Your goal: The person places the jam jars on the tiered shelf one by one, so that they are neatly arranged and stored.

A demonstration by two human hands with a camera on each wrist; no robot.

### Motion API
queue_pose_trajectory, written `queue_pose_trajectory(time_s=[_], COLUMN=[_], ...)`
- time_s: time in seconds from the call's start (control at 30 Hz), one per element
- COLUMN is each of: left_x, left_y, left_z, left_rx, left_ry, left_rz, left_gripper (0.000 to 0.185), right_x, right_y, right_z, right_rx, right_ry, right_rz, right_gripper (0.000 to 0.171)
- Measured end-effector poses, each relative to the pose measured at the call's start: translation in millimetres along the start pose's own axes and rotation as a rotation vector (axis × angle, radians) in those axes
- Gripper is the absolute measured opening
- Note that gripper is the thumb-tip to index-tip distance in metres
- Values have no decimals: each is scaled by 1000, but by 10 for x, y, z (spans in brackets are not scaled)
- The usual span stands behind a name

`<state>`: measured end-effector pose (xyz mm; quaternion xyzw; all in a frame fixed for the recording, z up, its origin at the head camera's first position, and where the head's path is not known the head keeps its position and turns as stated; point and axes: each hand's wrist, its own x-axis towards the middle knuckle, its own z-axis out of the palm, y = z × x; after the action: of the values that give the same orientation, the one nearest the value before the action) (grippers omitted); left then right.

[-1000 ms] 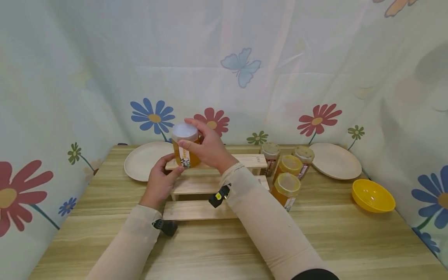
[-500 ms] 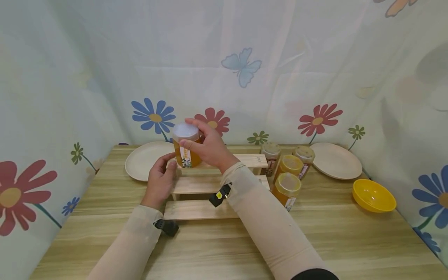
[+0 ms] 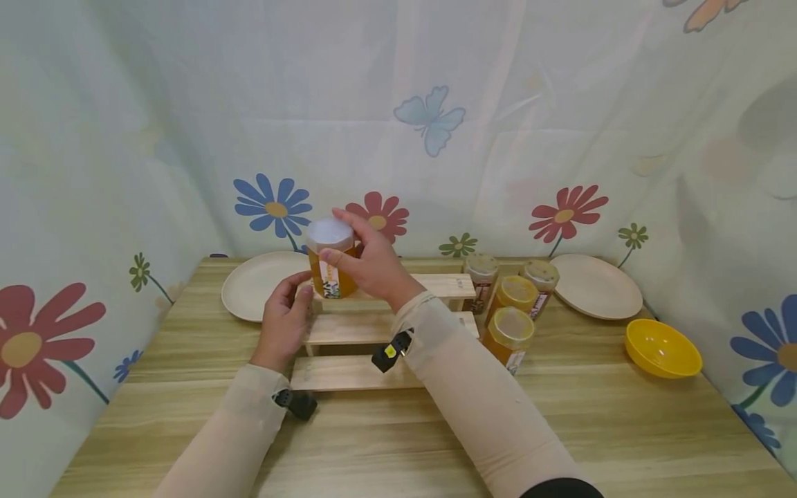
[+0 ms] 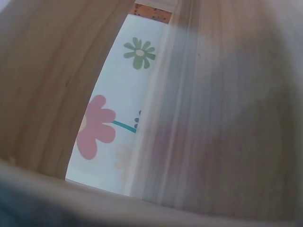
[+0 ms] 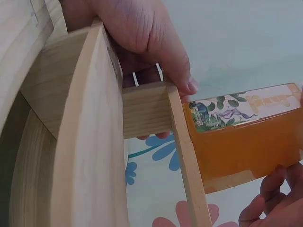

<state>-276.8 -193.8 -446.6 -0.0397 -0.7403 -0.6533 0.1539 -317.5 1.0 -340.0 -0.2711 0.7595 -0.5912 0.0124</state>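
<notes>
An amber honey jar [image 3: 332, 266] with a whitish lid and printed label stands upright at the left end of the top step of a three-tier wooden rack [image 3: 367, 330]. My right hand [image 3: 380, 266] grips the jar near its lid, thumb in front and fingers behind. At the rack's left side, my left hand [image 3: 286, 321] holds the end of the upper step. In the right wrist view, the left hand's fingers curl behind the rack's side support [image 5: 147, 111], and the jar's base meets the top board. Only blurred wooden boards [image 4: 227, 118] and the curtain show in the left wrist view.
Several jars stand right of the rack, including a yellow-lidded jar [image 3: 509, 339] in front. One pale plate [image 3: 249, 290] lies behind the left hand, another plate [image 3: 598, 287] at back right. A yellow bowl [image 3: 663, 349] sits far right. A flowered curtain [image 3: 429, 62] encloses the table.
My left thumb has drawn back from beside the jar's base toward the left palm. The right hand and jar stay almost still.
</notes>
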Motion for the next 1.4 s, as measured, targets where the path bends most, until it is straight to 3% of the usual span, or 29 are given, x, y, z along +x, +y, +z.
queue_pose_trajectory(time_s=[0.2,0.47,0.83,1.07,1.4], left_x=[25,35,13,1,33], left_y=[-25,-24,-31,-26,-33], left_z=[-3,25,39,21,-3], left_rx=[14,21,29,42,12], left_ry=[-3,-7,-3,19,0], left_rz=[-4,-25,-49,-63,-48], left_gripper=[40,39,40,39,40], right_x=[-158,-663,-1286,-1489,-1640], right_y=[-15,-69,-17,-34,-60], right_z=[-138,-592,-1301,-1729,-2141], right_rx=[-81,-143,-330,-431,-626], right_ry=[27,10,-115,-172,-253], right_rz=[35,35,50,65,274], right_gripper=[74,61,54,49,54])
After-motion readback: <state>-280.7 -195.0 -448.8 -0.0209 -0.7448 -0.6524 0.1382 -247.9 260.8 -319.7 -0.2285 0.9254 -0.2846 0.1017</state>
